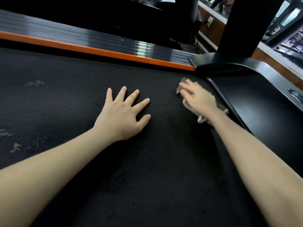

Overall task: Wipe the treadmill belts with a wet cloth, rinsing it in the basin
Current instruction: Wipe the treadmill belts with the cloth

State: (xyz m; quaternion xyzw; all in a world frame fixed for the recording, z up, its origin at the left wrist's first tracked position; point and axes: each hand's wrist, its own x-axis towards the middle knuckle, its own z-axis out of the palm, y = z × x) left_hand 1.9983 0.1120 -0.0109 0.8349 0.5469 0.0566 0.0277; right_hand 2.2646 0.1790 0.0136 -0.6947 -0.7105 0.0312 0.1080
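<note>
The black textured treadmill belt [65, 99] fills most of the head view. My left hand [123, 112] lies flat on it with fingers spread. My right hand [196, 97], blurred by motion, presses a pale cloth [202, 118] against the belt near its front right edge. Most of the cloth is hidden under the hand; only bits show at the wrist and fingertips. The basin is not in view.
An orange strip and a ribbed black side rail [114, 43] run along the belt's far side. The black motor cover [262, 99] and an upright post [246, 25] stand at the right. Pale dusty marks [24, 145] dot the belt at the left.
</note>
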